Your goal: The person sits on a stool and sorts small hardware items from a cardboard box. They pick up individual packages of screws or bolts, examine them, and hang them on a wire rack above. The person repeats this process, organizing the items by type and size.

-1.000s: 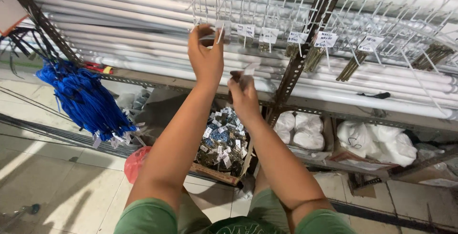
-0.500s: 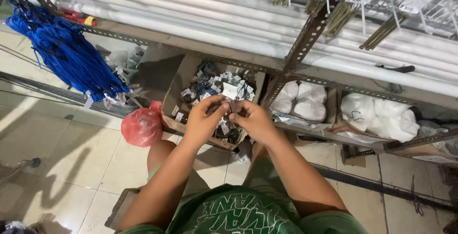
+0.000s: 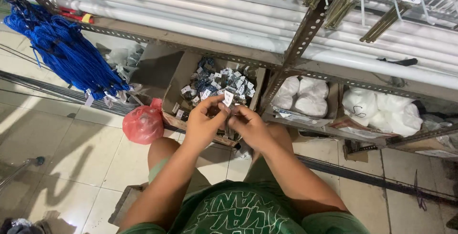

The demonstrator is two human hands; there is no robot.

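Hands have come down from the hook rack to waist height, in front of the cardboard box point(image 3: 179, 83) of small tagged packets on the low shelf. In the head view the left hand point(image 3: 202, 124) and right hand point(image 3: 248, 126) meet, fingers of both closed on one small packet with a white tag point(image 3: 228, 98), held just above the box's near edge. That suggests the work has moved from hanging stock to handling the next packet.

One second earlier both arms reached up to the hooks and price tags; half a second ago they were already low over the box, much as now. Blue rope bundle point(image 3: 62, 48) hangs at left, a red bag point(image 3: 143, 124) sits on the floor tiles, and white sacks point(image 3: 303, 95) fill the shelf at right.
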